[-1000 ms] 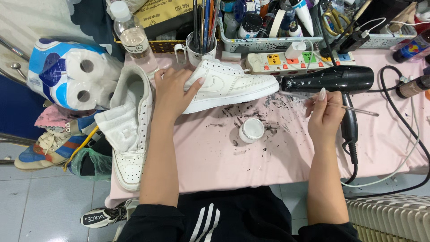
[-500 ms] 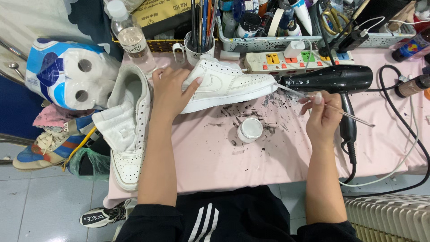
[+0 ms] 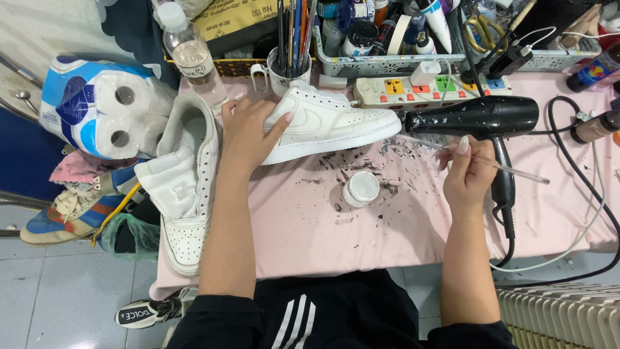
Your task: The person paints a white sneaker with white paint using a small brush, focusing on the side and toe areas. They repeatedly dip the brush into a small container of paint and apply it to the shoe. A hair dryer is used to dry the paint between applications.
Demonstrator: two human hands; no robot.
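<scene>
The left hand [image 3: 248, 132] lies flat on the heel end of a white shoe [image 3: 332, 123]. Its fingers are spread apart and stretched out, pressing on the shoe and not wrapped around it. The shoe lies on its side on the pink table cover [image 3: 303, 226], with its toe pointing to the right.

The right hand [image 3: 468, 178] has its fingers pinched together on a thin paintbrush [image 3: 481, 161]. The brush is held slanting, and its tip points left toward the toe of the shoe. I cannot tell if the tip touches the shoe.

Between the two hands, a small white jar [image 3: 360, 189] stands on the cover. Dark flecks and smears lie on the cover around it.

Just behind the right hand lies a black hair dryer [image 3: 478, 116], with white spots on it. Its nose points left at the shoe. Its black cord [image 3: 581, 174] loops off to the right.

To the left of the left arm lies another white shoe [image 3: 187, 187], opening up, with its toe near the table edge. Beside it sits a pack of toilet rolls [image 3: 97, 106], and a clear bottle [image 3: 190, 55] stands behind.

At the back stand a cup of brushes [image 3: 290, 58], a power strip [image 3: 426, 87] and a grey tray of bottles [image 3: 387, 39].
</scene>
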